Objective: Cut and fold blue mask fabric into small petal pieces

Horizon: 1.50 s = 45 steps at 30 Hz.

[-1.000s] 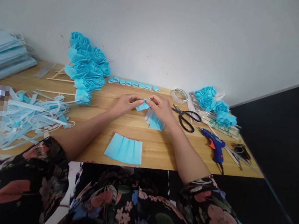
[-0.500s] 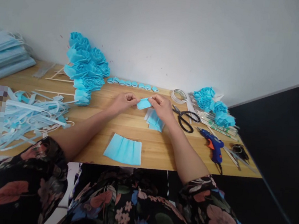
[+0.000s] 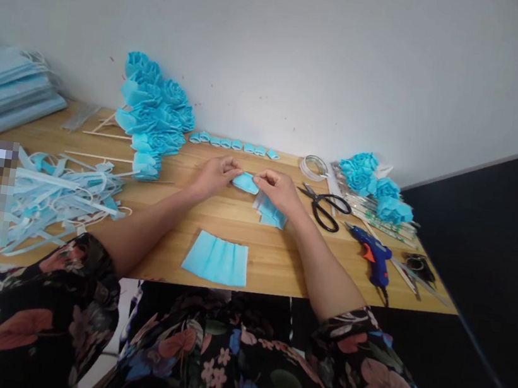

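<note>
A small folded piece of blue mask fabric point(image 3: 246, 183) is pinched between my two hands above the middle of the table. My left hand point(image 3: 217, 176) grips its left end with the fingertips, and my right hand point(image 3: 277, 190) holds the right end. Partly hidden under my right hand lie more blue and white fabric pieces point(image 3: 270, 212). Nearer to me, a flat pleated blue piece point(image 3: 217, 258) lies by the table's front edge. Several small rolled blue pieces point(image 3: 226, 143) stand in a row along the wall.
Blue fabric flowers point(image 3: 155, 110) on sticks lie at the left, behind a heap of cut strips point(image 3: 64, 200). Stacked masks point(image 3: 10, 88) fill the back left. Rightward are black-handled scissors point(image 3: 326, 209), a tape roll point(image 3: 314, 167), a blue glue gun point(image 3: 375, 257) and more flowers point(image 3: 360, 172).
The fabric piece between my hands has turned so that it lies more level, tilting slightly down to the right. The whole view has shifted a little; the table items stay put.
</note>
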### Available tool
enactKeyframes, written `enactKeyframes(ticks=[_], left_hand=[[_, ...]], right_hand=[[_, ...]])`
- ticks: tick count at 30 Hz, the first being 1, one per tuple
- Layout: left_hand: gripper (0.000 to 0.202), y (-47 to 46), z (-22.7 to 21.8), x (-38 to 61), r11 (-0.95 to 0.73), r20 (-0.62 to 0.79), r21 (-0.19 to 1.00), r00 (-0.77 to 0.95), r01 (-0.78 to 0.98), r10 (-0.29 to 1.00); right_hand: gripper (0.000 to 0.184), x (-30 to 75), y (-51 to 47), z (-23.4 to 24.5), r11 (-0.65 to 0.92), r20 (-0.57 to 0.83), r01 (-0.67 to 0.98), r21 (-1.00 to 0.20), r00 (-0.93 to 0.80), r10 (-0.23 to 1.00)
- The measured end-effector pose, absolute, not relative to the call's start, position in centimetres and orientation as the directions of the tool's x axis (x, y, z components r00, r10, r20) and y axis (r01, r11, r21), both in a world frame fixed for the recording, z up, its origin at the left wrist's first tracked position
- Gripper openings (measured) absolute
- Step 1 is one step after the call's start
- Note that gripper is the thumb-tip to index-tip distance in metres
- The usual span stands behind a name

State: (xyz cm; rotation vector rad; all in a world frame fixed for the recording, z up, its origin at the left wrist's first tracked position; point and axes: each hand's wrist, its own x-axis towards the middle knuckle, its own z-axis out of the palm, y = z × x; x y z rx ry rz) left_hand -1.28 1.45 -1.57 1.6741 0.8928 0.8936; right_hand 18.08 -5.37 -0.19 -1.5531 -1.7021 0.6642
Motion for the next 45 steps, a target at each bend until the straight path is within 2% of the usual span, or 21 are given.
enactKeyframes(ticks=[3,7,10,13,16,19,24,27,30,32,35,40,45], left_hand=[[0.013,1.8,-2.2,-1.5,-0.306,0.164,0.915,0.451,0.263,0.877],[0.018,1.9,-2.5,-1.8,-0.489,0.314,0.737,0.404,0.466,0.859],[0.027,1.5,-2.3,-1.5,-0.637,0.436,0.617,0.474,0.461,0.765],[0.028,1.3,-2.4,-1.1,-0.748,0.404,0.545,0.663,0.379,0.630],[0.030,1.3,-3.0,-0.8,-0.816,0.360,0.468,0.770,0.340,0.527],[0.033,1.5,-3.5,-0.7,-0.843,0.363,0.414,0.786,0.345,0.500],[0.034,1.3,-3.9,-0.6,-0.848,0.356,0.358,0.783,0.390,0.510],[0.033,1.0,-3.9,-0.6,-0.855,0.365,0.308,0.778,0.417,0.511],[0.031,0.8,-3.6,-0.6,-0.853,0.369,0.316,0.774,0.416,0.514],[0.030,0.6,-3.4,-0.6,-0.841,0.363,0.352,0.768,0.412,0.528],[0.029,0.4,-3.0,-0.7,-0.818,0.359,0.406,0.753,0.407,0.552],[0.030,0.3,-2.7,-0.7,-0.797,0.425,0.481,0.698,0.365,0.576],[0.031,0.1,-2.0,-0.6,-0.711,0.487,0.670,0.596,0.214,0.638]], right_hand=[[0.024,17.7,-5.2,-0.6,0.114,0.165,0.732,-0.672,-0.003,0.986],[0.019,17.0,-5.2,-1.1,0.167,0.201,0.880,-0.445,-0.083,0.976],[0.020,16.9,-5.1,-1.3,0.172,0.212,0.921,-0.350,-0.101,0.972],[0.022,17.4,-4.9,-1.1,0.156,0.197,0.940,-0.302,-0.098,0.975],[0.027,18.8,-5.0,0.2,0.147,0.223,0.937,-0.317,-0.077,0.972],[0.032,20.6,-5.8,2.6,0.132,0.227,0.917,-0.377,-0.047,0.973],[0.028,21.8,-9.3,5.3,0.170,0.016,0.934,-0.315,-0.174,0.985],[0.037,21.6,-11.6,4.4,0.243,0.000,0.929,-0.278,-0.253,0.968],[0.052,21.3,-13.3,2.5,0.261,0.027,0.938,-0.227,-0.262,0.965],[0.051,21.2,-14.0,1.5,0.238,0.049,0.944,-0.230,-0.233,0.971],[0.036,21.2,-14.3,0.5,0.179,0.085,0.932,-0.314,-0.160,0.983],[0.031,22.5,-13.5,0.3,0.053,0.157,0.887,-0.459,0.023,0.987],[0.027,23.4,-11.8,3.1,0.057,0.298,0.830,-0.555,0.134,0.945]])
